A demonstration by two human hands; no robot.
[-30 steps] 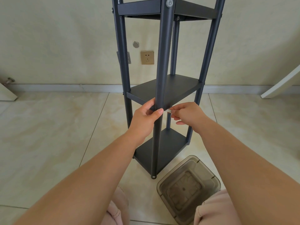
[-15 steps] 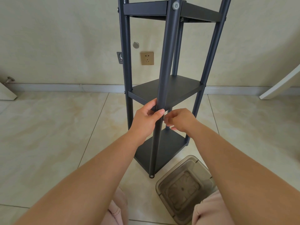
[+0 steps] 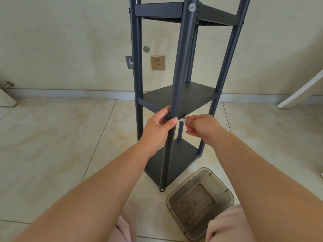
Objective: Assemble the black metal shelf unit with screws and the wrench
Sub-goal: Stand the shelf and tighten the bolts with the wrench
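- While the left hand wraps the near round black metal post with fingers and thumb curled round it at the level of the middle shelf, the right hand pinches a small silvery metal wrench between its fingertips, its tip reaching towards the post at the shelf corner.
- Judging by this, the step in hand is tightening the screw that joins the flat black metal middle shelf to that post; the screw itself is hidden behind the thumb and post.
- Next, I would say, the wrench needs small turns with its tip seated square in the screw head, while the left grip keeps post and shelf aligned.
- Standing upright on the glossy beige tiled floor just before the person's knees, the black metal shelf unit shows four slim matt tubes and three thin sheet shelves with folded edges; a bright round screw head shows at the top shelf joint.
- Beside its foot lies a smoky translucent plastic box, square with rounded corners and a ribbed base.
- Behind, a gold wall socket sits on the cream wall.
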